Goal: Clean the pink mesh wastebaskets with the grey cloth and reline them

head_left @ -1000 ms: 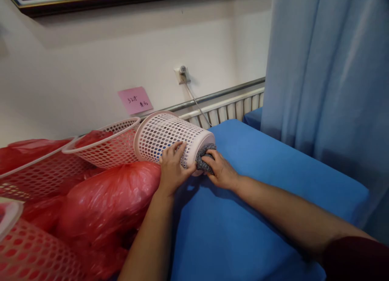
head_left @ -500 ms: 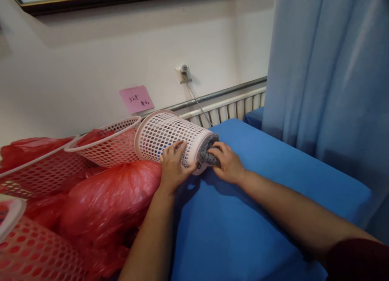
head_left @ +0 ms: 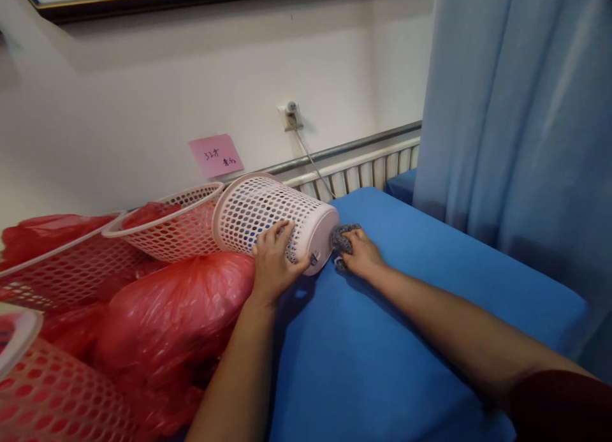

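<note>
A pale pink perforated wastebasket lies on its side, its solid base turned toward the right. My left hand rests against its lower side with fingers spread over the holes and the thumb at the base's edge, gripping it. In my right hand is a bunched grey cloth, held just beside the base. Whether the cloth still touches the base I cannot tell. Under the right hand is a bed or table with a blue cover.
Red plastic bags bulge at the left beside the wastebasket. More pink baskets with red bags stand along the wall. A radiator, a plugged socket with a cord, and a pink note are behind. A blue curtain hangs at right.
My right hand has drawn the grey cloth to the right, off the face of the wastebasket's base, which now shows. My left hand and the wastebasket have hardly moved.
</note>
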The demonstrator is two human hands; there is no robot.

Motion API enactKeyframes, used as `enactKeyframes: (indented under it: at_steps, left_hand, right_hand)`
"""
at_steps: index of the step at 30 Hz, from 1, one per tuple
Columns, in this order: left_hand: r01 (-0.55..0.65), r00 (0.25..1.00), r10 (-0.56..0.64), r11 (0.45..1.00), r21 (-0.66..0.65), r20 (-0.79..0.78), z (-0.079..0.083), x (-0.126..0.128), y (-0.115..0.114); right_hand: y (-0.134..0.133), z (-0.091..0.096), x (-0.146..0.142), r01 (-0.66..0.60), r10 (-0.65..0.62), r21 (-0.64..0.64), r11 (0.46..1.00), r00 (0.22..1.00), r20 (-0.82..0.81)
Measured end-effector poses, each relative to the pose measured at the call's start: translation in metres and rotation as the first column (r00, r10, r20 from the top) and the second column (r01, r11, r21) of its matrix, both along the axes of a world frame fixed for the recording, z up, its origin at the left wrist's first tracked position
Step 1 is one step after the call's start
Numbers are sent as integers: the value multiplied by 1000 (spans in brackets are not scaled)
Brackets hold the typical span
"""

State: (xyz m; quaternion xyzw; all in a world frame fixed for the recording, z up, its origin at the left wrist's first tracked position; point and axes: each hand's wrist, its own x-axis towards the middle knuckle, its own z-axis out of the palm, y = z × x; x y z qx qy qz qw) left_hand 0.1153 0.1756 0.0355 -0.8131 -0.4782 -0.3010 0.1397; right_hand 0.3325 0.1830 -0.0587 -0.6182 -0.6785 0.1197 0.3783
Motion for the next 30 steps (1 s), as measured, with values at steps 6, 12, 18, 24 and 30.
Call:
enactKeyframes:
  at_steps: [6, 12, 18, 24, 30]
  left_hand:
    - [6, 1000, -6, 1000, 19, 2, -3, -2, 2]
    - [-7, 1000, 7, 1000, 4, -3, -1, -2, 1]
    - [-3, 1000, 3, 1000, 3, 2, 1, 2, -2]
    - [10, 1000, -9, 1000, 21, -7, 0, 4, -3]
    - [2, 1000, -1, 1000, 22, -11, 1, 1, -1]
  right_hand:
    - [-14, -4, -22, -288, 280, 100, 952, 956, 81]
    - [-19, -1, -20, -422, 432, -97, 901, 863, 262]
    - [8, -6, -1, -21, 35, -122, 992, 993, 109]
    - [4, -5, -7, -164, 177, -98, 982, 973, 146]
    - [1, -5, 2, -326, 327, -29, 945, 933, 153]
